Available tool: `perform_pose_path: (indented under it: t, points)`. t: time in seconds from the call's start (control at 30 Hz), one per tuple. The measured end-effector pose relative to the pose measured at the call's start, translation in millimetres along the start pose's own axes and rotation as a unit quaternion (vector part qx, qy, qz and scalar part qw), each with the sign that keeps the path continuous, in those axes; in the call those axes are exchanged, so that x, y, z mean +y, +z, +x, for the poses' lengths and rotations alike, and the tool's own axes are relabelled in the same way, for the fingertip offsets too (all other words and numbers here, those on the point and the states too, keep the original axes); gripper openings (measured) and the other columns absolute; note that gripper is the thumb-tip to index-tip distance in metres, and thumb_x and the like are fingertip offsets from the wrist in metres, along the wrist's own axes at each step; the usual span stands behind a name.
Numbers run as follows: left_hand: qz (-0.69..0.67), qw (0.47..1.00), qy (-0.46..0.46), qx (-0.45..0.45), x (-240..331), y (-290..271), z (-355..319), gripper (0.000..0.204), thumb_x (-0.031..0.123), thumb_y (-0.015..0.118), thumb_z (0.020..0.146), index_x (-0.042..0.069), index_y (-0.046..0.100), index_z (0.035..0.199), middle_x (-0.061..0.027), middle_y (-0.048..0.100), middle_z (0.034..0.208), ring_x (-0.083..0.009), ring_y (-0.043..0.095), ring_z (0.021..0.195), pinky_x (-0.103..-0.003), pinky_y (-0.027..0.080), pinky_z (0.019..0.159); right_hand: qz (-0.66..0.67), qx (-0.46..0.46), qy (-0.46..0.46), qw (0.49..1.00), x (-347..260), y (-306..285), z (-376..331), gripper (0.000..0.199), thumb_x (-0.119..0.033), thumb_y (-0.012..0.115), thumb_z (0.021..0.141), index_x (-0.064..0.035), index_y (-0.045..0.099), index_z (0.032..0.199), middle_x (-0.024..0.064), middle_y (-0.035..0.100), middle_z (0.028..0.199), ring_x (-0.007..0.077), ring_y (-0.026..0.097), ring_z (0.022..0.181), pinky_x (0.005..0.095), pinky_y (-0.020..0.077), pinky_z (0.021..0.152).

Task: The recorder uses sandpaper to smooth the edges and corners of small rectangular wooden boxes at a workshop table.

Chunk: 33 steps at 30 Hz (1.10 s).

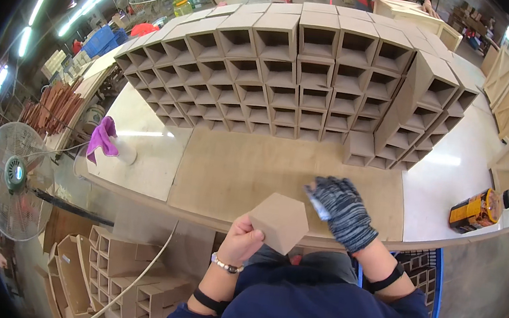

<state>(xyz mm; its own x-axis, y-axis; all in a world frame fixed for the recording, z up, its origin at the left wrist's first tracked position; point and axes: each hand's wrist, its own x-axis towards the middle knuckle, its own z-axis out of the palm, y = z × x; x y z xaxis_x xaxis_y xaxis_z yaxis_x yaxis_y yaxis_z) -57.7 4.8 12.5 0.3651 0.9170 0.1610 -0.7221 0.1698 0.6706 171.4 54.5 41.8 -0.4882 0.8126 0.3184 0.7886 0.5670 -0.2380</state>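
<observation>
My left hand, bare and with a beaded bracelet at the wrist, grips a small brown box by its left side. The box is tilted over the table's near edge, in front of my body. My right hand wears a grey-and-black knitted glove and is just right of the box, apart from it. Its fingers curl over a small pale thing, mostly hidden, whose kind I cannot make out. Beyond both hands, rows of similar open-fronted boxes are stacked like a wall across the table.
A purple cloth hangs over a white container at the left. On the right stands a jar with an orange-and-black label. A fan is at far left. More boxes sit below left; a blue crate is below right.
</observation>
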Motion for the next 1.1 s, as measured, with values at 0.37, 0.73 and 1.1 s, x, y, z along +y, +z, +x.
perform_pose_path:
  t: [0.37, 0.73, 1.1]
  points:
    - [-0.018, 0.997, 0.072, -0.014, 16, 10, -4, 0.029, 0.007, 0.057, 0.084, 0.001, 0.053, 0.113, -0.0123, 0.054, 0.118, -0.0232, 0.050, 0.112, -0.039, 0.040, 0.093, 0.122, 0.073, -0.091, 0.986, -7, -3, 4, 0.054, 0.000, 0.051, 0.074, -0.0122, 0.044, 0.126, 0.0144, 0.052, 0.118, 0.0317, 0.050, 0.107, 0.0442, 0.0379, 0.093]
    - [-0.307, 0.947, 0.090, 0.008, 6, -4, 7, 0.037, 0.016, 0.050, 0.087, 0.003, 0.047, 0.121, -0.0093, 0.049, 0.126, -0.0250, 0.041, 0.121, -0.046, 0.026, 0.104, 0.155, 0.156, -0.041, 0.975, -3, -5, -7, 0.043, -0.003, 0.052, 0.077, -0.0051, 0.048, 0.120, 0.0164, 0.054, 0.113, 0.0308, 0.052, 0.104, 0.0427, 0.0375, 0.094]
    - [-0.426, 0.902, -0.069, -0.001, -6, 24, 7, 0.042, 0.016, 0.041, 0.088, -0.001, 0.038, 0.127, -0.0169, 0.042, 0.130, -0.0310, 0.040, 0.120, -0.047, 0.033, 0.099, 0.118, 0.173, -0.255, 0.944, -35, -31, 23, 0.045, -0.016, 0.056, 0.077, -0.0188, 0.048, 0.121, 0.0073, 0.053, 0.118, 0.0279, 0.051, 0.108, 0.0444, 0.0329, 0.098]
